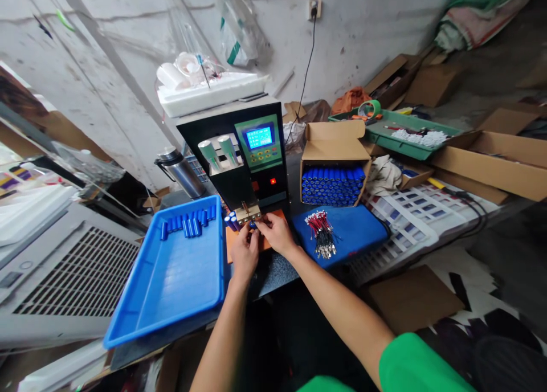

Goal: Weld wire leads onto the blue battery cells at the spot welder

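Note:
My left hand (245, 252) and my right hand (277, 232) meet at the front of a black spot-welding machine (267, 135), just below its electrodes (247, 208). Both have their fingers pinched around a small blue cylindrical battery cell (252, 225), mostly covered by the fingertips. Left of the fingers, a few blue cells (232, 221) stand with their pale ends up. An orange board (267, 245) lies beneath the hands. To the right, a bundle of red and black wire leads (322, 235) with white connectors rests on a blue pad (361, 229).
A blue tray (171, 289) with several cells stands left. At right, a cardboard box (335, 135) holds stacked blue cells. Behind the tray is a steel flask (182, 172). A green tray (401, 131) and a white crate (410, 209) lie farther right. White foam (213, 93) tops the machine.

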Demonstrator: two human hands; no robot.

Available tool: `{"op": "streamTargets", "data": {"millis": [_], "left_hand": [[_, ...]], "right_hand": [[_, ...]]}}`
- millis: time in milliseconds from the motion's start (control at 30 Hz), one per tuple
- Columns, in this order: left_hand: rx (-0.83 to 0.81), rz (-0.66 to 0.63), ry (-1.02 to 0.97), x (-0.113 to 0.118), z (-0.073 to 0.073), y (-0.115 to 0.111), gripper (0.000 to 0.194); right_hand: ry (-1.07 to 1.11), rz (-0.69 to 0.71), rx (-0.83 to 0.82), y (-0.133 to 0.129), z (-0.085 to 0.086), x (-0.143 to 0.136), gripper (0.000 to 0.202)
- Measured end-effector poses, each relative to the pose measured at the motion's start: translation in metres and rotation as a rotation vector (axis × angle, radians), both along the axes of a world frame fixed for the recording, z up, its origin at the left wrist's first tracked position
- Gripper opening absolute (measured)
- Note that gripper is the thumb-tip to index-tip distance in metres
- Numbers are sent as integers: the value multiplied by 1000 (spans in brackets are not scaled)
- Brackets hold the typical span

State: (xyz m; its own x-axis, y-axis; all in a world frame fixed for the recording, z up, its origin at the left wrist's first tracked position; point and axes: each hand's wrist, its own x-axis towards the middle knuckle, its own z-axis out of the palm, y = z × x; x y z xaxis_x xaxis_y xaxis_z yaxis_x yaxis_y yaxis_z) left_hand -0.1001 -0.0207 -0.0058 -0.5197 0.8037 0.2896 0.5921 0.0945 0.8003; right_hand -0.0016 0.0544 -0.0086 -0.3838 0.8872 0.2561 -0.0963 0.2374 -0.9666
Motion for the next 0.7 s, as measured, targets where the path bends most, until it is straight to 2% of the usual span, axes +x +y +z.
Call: {"op": "streamTargets", "data": {"millis": [200, 333, 433, 533, 633, 700], "left_hand": [[8, -13, -32, 2, 2, -1, 39], [34, 33, 13, 3, -2, -1, 38], [68, 21, 88, 0, -6, -2, 35], [110, -37, 203, -5, -6, -2, 32], [162, -107, 324, -9, -6, 1, 35], [232, -103, 377, -11, -6, 5, 40]], "right_hand": [[-61, -39, 9, -10, 2, 8, 15], [-148, -80, 131, -20, 10, 16, 16], [-263, -136, 220, -26, 18, 18, 18], [-373, -186, 226, -30, 24, 16, 18], [-337, -207, 193, -27, 24, 15, 18], [-291, -217, 214, -19, 21, 22, 20]]}}
